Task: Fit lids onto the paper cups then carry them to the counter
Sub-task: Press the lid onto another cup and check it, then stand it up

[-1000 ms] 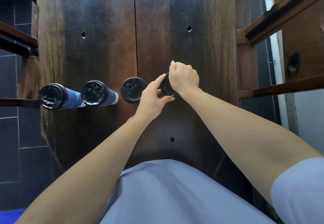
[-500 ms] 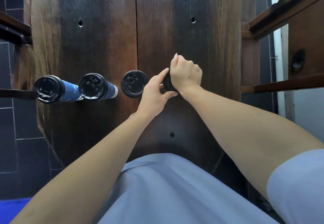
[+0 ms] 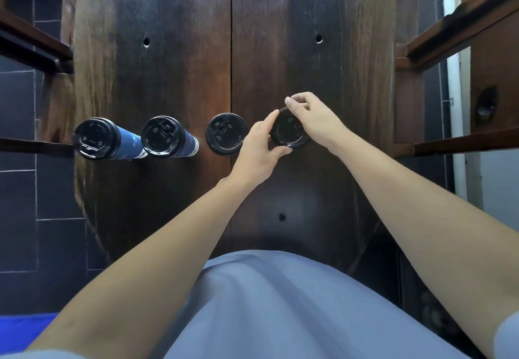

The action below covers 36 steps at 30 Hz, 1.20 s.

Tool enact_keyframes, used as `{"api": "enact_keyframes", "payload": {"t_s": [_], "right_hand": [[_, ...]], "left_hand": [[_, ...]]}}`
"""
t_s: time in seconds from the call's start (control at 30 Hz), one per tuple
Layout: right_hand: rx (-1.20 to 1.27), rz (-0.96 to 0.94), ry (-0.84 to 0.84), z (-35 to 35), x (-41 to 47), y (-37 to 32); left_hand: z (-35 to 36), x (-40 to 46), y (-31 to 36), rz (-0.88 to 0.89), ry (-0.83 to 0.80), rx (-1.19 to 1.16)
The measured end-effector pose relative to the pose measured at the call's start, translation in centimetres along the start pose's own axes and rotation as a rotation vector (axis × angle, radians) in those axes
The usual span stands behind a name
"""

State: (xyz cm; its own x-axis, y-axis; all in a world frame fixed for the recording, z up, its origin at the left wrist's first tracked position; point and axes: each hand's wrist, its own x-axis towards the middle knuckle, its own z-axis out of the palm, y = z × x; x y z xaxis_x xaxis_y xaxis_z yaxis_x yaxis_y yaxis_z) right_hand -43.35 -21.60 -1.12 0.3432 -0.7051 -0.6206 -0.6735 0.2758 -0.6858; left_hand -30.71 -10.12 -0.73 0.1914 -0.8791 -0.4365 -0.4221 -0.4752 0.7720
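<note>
We see left hand (image 3: 257, 148) and right hand (image 3: 311, 117) both pinching round black plastic lid (image 3: 289, 131) mid-frame; three lidded blue paper cups (image 3: 168, 137) stand left on dark wooden table (image 3: 309, 50).

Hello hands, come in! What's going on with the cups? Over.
Both hands, left and right, on fourth lid. Three cups already lidded. Nothing blocking.

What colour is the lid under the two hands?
Black lid, seen best in the head view.
</note>
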Motion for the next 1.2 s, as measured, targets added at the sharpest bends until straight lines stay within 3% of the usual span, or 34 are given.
{"api": "enact_keyframes", "payload": {"t_s": [0.2,0.77,1.07,1.2], "right_hand": [[0.151,-0.117,-0.226,-3.0,-3.0,3.4],[0.133,-0.204,-0.114,-4.3,-5.3,2.3],[0.131,-0.182,-0.114,-4.6,-5.3,1.8],[0.043,-0.175,-0.143,-4.6,-5.4,1.1]], "left_hand": [[0.2,0.5,0.0,0.003,0.002,-0.009],[-3.3,0.3,3.9,0.039,-0.104,0.040],[-3.7,0.1,4.2,-0.062,-0.119,-0.086],[-4.0,-0.3,4.5,-0.058,-0.252,-0.137]]}}
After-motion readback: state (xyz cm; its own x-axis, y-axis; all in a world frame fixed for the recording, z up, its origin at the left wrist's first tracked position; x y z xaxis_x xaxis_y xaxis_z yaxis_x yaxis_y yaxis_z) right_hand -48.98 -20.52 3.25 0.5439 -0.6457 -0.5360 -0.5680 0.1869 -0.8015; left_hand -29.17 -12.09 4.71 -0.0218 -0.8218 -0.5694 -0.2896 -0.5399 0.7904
